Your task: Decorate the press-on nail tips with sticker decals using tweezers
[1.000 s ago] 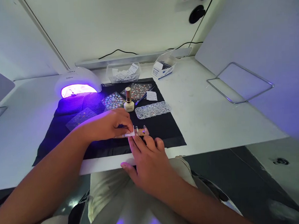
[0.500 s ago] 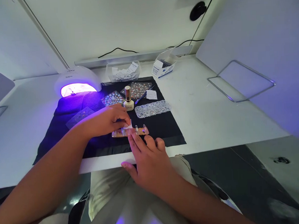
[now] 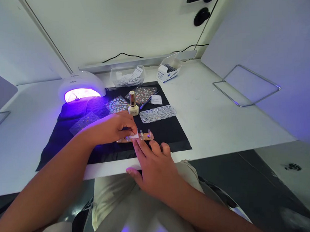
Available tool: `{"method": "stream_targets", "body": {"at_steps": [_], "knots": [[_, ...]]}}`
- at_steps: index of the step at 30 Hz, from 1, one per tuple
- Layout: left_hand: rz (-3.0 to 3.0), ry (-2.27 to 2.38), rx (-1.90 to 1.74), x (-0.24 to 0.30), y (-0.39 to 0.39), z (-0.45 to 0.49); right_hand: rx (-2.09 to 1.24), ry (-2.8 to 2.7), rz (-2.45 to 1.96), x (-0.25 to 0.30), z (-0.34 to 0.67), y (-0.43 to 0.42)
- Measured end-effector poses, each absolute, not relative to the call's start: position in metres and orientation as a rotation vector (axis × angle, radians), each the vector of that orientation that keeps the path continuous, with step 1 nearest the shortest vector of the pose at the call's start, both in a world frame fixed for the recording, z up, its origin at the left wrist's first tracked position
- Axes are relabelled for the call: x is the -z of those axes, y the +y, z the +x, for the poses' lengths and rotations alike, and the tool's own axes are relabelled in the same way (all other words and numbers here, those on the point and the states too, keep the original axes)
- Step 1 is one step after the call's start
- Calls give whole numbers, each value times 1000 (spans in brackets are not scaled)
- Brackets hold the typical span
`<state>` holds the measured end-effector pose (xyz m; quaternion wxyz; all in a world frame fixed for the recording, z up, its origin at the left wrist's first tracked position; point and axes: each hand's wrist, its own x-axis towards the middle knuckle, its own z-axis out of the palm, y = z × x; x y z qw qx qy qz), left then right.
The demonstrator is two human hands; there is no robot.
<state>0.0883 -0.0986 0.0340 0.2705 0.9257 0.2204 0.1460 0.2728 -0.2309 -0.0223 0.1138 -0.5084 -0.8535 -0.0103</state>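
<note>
Pinched between the thumb and fingertips of the left hand (image 3: 111, 128), a small white pad (image 3: 134, 135) is pressed onto a nail-tip display strip (image 3: 146, 136) that lies on the near part of the black mat (image 3: 171, 137). The right hand (image 3: 154, 167) holds nothing: its fingers are spread flat, and their tips bear down on the strip's near edge to steady it. Two or three clear tips stand uncovered to the right of the pad, while those to its left are hidden under the left hand. The wiping is therefore judged to be about midway along the strip (which tips are already done cannot be told). Behind, on the mat: a lit UV nail lamp (image 3: 81, 86), a gold-capped polish bottle (image 3: 133, 105), a compartmented rhinestone box (image 3: 158, 113) and decal sheets (image 3: 117, 104). On the white table (image 3: 216, 116) beyond stand a clear tub of pads (image 3: 127, 75) and a small carton (image 3: 168, 69).
</note>
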Motion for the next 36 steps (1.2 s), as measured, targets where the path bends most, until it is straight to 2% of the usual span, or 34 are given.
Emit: {"method": "stream_targets", "body": {"at_steps": [12, 22, 36], "knots": [[2562, 681, -605, -89, -116, 69, 62, -2508, -1415, 24, 282, -236], [2483, 566, -474, -40, -105, 65, 41, -2509, -1381, 21, 270, -245], [2512, 560, -443, -29, -105, 66, -3, -2475, -1501, 18, 246, -234]]}}
